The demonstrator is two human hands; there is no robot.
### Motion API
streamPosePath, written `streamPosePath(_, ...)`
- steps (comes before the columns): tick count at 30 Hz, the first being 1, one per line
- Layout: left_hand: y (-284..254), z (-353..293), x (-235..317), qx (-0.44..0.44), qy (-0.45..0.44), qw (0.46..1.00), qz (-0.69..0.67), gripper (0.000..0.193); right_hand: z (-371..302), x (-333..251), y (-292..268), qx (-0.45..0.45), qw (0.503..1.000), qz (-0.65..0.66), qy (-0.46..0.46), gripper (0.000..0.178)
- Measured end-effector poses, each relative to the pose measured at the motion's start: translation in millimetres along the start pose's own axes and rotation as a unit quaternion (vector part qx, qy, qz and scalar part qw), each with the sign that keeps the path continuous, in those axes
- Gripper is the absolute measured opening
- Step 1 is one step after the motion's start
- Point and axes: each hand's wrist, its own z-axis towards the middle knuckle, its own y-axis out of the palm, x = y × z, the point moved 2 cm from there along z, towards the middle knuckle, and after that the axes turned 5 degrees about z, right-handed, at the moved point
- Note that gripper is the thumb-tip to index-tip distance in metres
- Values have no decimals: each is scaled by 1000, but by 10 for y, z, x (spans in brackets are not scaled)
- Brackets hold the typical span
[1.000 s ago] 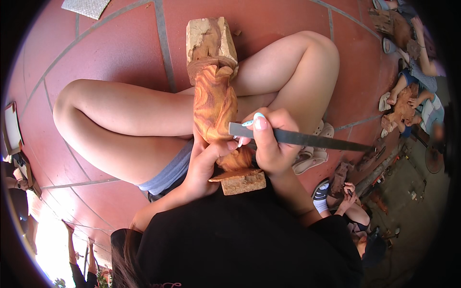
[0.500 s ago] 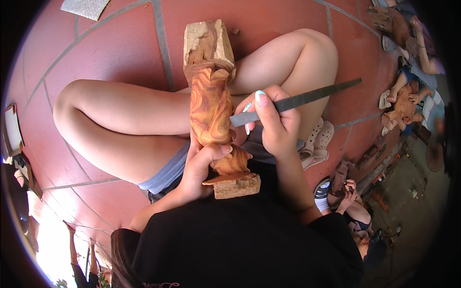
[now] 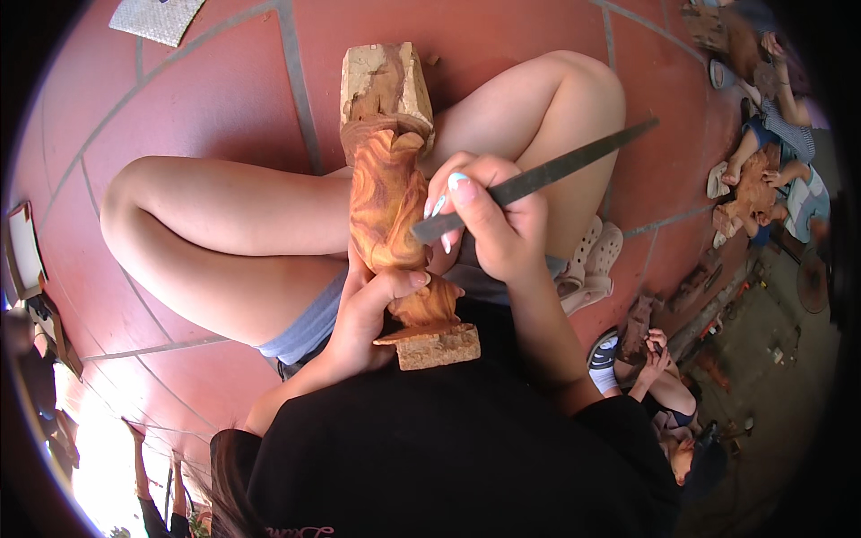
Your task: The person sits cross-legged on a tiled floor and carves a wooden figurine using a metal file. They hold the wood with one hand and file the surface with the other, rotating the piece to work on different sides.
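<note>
A wood carving [image 3: 384, 202] with swirling orange-brown grain lies lengthwise over my crossed legs. Its far end is a rough, pale squared block, and a smaller rough block forms the near end against my black shirt. My left hand [image 3: 369, 309] is closed round the narrower lower part, thumb on top and the other fingers mostly hidden beneath. In my right hand [image 3: 493, 215] is a flat dark metal file [image 3: 574, 161], pinched between thumb and fingers. The file slants up to the right, its lower end at the right side of the carving's middle.
Red floor tiles [image 3: 215, 99] with grey joints surround my legs. Pale clogs [image 3: 592, 260] sit beside my right thigh. Along the right, several people work on other wood pieces [image 3: 753, 193]. A bubble-wrap sheet [image 3: 157, 18] lies at the far left.
My right hand has shifted slightly left, bringing the file's lower end further over the carving. The file now slants more steeply. My left hand keeps its hold on the carving.
</note>
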Motion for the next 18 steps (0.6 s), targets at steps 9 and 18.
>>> streamPosePath(9,1,-325,730,-170,58,983,42,76,762,-348,124,-19,990,8,-136,37)
streamPosePath(18,-228,-96,1478,-19,354,863,360,68,1438,-580,642,44,989,-94,-102,35)
